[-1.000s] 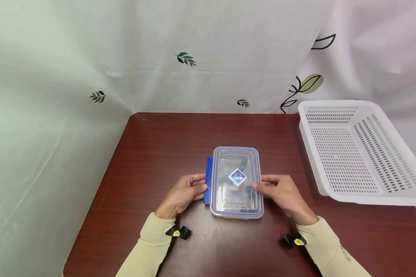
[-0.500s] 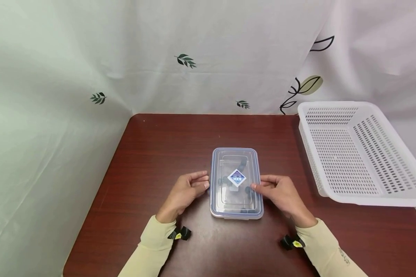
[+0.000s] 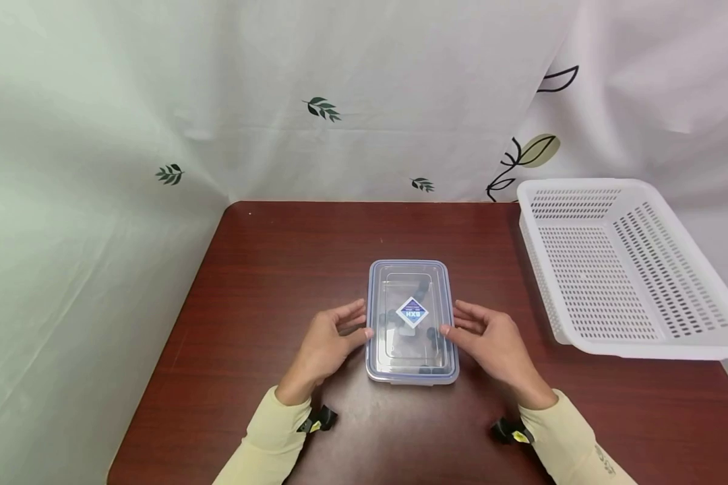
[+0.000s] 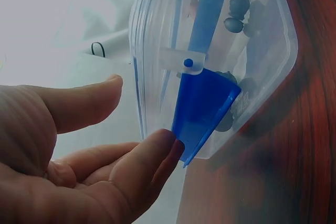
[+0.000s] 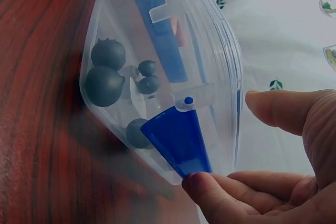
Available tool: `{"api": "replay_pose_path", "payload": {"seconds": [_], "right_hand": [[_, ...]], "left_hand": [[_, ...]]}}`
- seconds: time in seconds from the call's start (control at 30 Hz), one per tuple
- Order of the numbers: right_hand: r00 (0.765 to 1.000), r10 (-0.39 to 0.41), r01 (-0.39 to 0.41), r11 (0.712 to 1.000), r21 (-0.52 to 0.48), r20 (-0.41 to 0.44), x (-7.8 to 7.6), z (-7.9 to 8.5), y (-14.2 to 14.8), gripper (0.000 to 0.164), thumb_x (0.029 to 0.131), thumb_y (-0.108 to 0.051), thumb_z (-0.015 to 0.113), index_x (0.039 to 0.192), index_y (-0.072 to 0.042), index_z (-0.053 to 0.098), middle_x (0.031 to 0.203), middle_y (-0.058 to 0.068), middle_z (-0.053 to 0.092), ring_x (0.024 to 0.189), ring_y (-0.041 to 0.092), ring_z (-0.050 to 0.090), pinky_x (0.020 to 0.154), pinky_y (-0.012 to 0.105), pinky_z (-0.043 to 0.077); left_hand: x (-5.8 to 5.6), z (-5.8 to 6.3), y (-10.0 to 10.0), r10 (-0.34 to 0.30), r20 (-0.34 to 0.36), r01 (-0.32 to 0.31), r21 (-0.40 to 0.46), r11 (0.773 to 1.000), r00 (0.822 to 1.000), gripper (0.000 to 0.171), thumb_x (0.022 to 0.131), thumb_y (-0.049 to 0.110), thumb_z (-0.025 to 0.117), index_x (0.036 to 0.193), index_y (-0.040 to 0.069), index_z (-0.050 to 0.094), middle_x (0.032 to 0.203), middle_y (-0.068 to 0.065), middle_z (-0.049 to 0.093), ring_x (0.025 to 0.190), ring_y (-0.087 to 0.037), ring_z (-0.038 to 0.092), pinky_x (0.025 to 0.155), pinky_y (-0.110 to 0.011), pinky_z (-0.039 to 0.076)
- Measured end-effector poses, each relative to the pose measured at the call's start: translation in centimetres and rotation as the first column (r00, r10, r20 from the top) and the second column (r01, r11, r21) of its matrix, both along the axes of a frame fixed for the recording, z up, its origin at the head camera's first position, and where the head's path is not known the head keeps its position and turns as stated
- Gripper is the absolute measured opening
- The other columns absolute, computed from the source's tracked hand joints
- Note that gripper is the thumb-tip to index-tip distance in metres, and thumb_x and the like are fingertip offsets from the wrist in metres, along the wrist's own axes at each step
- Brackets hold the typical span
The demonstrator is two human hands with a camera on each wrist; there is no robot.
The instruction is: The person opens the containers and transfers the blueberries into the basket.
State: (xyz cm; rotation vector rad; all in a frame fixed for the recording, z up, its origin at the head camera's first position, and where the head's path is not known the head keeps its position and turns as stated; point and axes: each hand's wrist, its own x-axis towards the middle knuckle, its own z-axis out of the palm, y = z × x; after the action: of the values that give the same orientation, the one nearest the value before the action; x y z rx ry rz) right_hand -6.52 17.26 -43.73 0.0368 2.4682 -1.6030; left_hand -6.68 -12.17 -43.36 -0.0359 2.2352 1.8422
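Note:
A clear plastic food container (image 3: 411,350) lies on the table, its lid on and a diamond-shaped sticker (image 3: 412,312) on top. Through the walls show several dark round pieces (image 5: 105,85), some with a small crown tip. My left hand (image 3: 327,340) is at the container's left side, its fingertips at the lower edge of a blue latch (image 4: 202,108) that slants outward. The left thumb stands apart from the lid. On the opposite side my right hand (image 3: 494,343) touches another slanting blue latch (image 5: 181,137) with a fingertip, its thumb also off the lid.
A white perforated basket (image 3: 603,276) stands at the right of the dark red wooden table (image 3: 291,249). Whitish curtains with leaf prints (image 3: 321,109) hang behind the table and along its left side. Each wrist carries a small black camera strap (image 3: 509,431).
The left latch stuck out flat beside the lid a second ago and has swung down. My left hand has shifted slightly right, and both hands' thumbs and fingers have spread.

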Motion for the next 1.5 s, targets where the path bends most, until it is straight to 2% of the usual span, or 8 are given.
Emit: {"api": "replay_pose_path", "payload": {"seconds": [0.17, 0.23, 0.63, 0.9, 1.13, 1.33, 1.5], "right_hand": [[1.000, 0.008, -0.008, 1.000, -0.027, -0.007, 0.3, 0.1, -0.2, 0.071, 0.091, -0.030, 0.086, 0.148, 0.003, 0.058, 0.143, 0.023, 0.065, 0.125, 0.035, 0.069, 0.095, 0.031, 0.060], [1.000, 0.004, -0.004, 1.000, -0.029, -0.012, 0.4, 0.0, -0.3, 0.070, 0.090, -0.028, 0.086, 0.147, 0.003, 0.059, 0.142, 0.023, 0.065, 0.124, 0.035, 0.069, 0.096, 0.034, 0.059], [0.996, -0.017, 0.021, 0.999, 0.041, -0.086, 0.6, 0.0, -0.6, 0.064, 0.089, -0.027, 0.088, 0.142, 0.000, 0.064, 0.135, 0.022, 0.069, 0.116, 0.032, 0.074, 0.089, 0.033, 0.061], [0.988, -0.003, 0.028, 0.987, 0.159, -0.152, 0.7, 0.5, -0.7, 0.059, 0.089, -0.025, 0.088, 0.139, -0.002, 0.067, 0.130, 0.021, 0.071, 0.109, 0.029, 0.076, 0.084, 0.034, 0.062], [0.974, 0.036, 0.027, 0.962, 0.271, -0.224, 0.5, 1.5, -0.7, 0.059, 0.087, -0.025, 0.089, 0.139, -0.004, 0.068, 0.128, 0.019, 0.073, 0.106, 0.025, 0.077, 0.087, 0.042, 0.062], [0.959, 0.081, 0.024, 0.933, 0.359, -0.273, 0.2, 3.2, -1.3, 0.060, 0.087, -0.031, 0.088, 0.138, -0.007, 0.069, 0.129, 0.015, 0.073, 0.112, 0.029, 0.075, 0.090, 0.049, 0.062], [0.945, 0.149, -0.028, 0.924, 0.383, -0.291, -0.6, 4.6, -3.0, 0.058, 0.088, -0.034, 0.087, 0.137, -0.006, 0.070, 0.127, 0.016, 0.075, 0.101, 0.026, 0.078, 0.078, 0.039, 0.062]], "left_hand": [[0.2, -0.1, 0.2, -0.013, -0.008, 0.013, 0.010, 1.000, 1.000, 0.057, 0.092, -0.001, 0.077, 0.147, -0.002, 0.059, 0.147, -0.017, 0.064, 0.133, -0.033, 0.065, 0.103, -0.033, 0.056], [0.2, -0.1, 0.2, -0.014, -0.014, 0.014, 0.002, 1.000, 1.000, 0.056, 0.092, 0.000, 0.078, 0.146, -0.001, 0.061, 0.147, -0.016, 0.064, 0.132, -0.033, 0.065, 0.102, -0.034, 0.057], [0.1, 0.0, 0.4, -0.033, -0.058, 0.031, -0.042, 0.999, 0.998, 0.055, 0.092, -0.001, 0.078, 0.144, -0.002, 0.061, 0.144, -0.020, 0.065, 0.129, -0.032, 0.066, 0.099, -0.036, 0.058], [0.1, 0.6, 0.6, -0.047, -0.077, 0.042, -0.070, 0.997, 0.996, 0.055, 0.092, 0.001, 0.078, 0.144, -0.003, 0.061, 0.141, -0.022, 0.065, 0.128, -0.031, 0.067, 0.100, -0.036, 0.057], [0.0, 1.2, 0.5, -0.054, -0.095, 0.050, -0.043, 0.998, 0.994, 0.056, 0.092, -0.002, 0.077, 0.145, -0.005, 0.059, 0.146, -0.022, 0.062, 0.131, -0.034, 0.064, 0.101, -0.036, 0.056], [-0.2, 2.1, -0.3, -0.024, -0.076, 0.020, -0.051, 0.999, 0.997, 0.056, 0.092, 0.001, 0.079, 0.145, 0.000, 0.061, 0.142, -0.020, 0.065, 0.130, -0.031, 0.065, 0.100, -0.035, 0.057], [-0.6, 3.4, -2.3, -0.014, -0.070, 0.007, -0.102, 0.995, 0.997, 0.057, 0.093, 0.002, 0.078, 0.146, 0.000, 0.060, 0.143, -0.020, 0.065, 0.131, -0.032, 0.065, 0.101, -0.035, 0.057]]}}
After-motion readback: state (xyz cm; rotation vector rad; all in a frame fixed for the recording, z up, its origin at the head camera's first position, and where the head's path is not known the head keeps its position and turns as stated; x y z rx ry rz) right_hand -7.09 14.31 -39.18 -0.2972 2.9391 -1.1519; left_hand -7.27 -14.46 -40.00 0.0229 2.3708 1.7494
